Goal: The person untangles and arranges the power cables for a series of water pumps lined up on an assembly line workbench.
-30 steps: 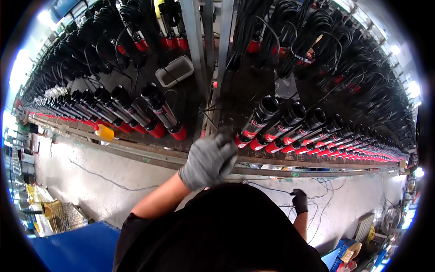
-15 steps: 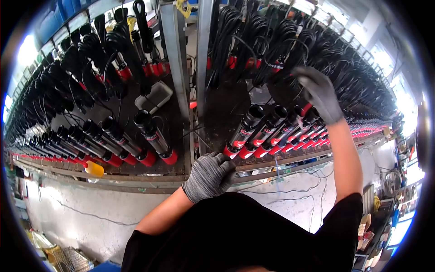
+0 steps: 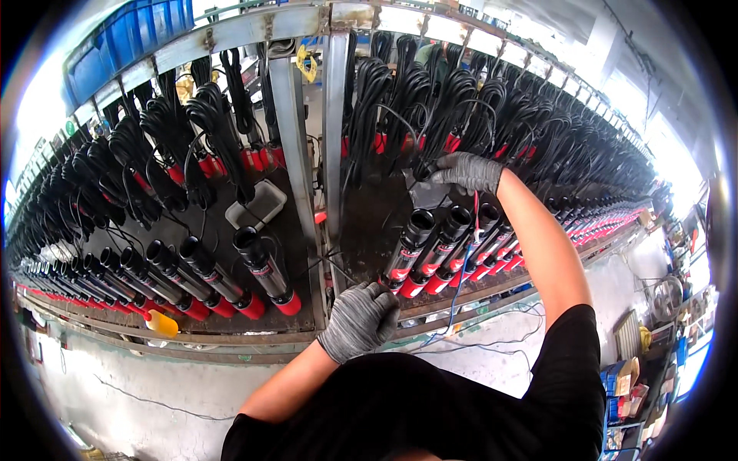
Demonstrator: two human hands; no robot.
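My left hand (image 3: 360,323), in a grey knit glove, is curled closed at the front edge of the rack shelf (image 3: 361,246). What it holds, if anything, is hidden. My right hand (image 3: 470,173), gloved alike, reaches over the shelf with its fingers drawn together beside a flat grey sheet (image 3: 427,194) and hanging black cable bundles (image 3: 453,92). I cannot make out what is in its fingers. Just below it hangs a thin red and white piece (image 3: 477,219), and a blue cord (image 3: 459,284) runs down nearby. Black cylinders with red bases (image 3: 409,250) stand in a row beneath.
Another row of cylinders (image 3: 265,269) stands left of the metal post (image 3: 332,131). A grey tray (image 3: 257,206) lies behind it, and a yellow bottle (image 3: 161,323) near the front edge. A blue crate (image 3: 127,50) sits at upper left. A fan (image 3: 666,298) stands at right.
My right hand has moved left, away from the cables at right, to beside the grey sheet. The blue cord now rises in front of the cylinders. My left hand remains closed; the view has tilted upward.
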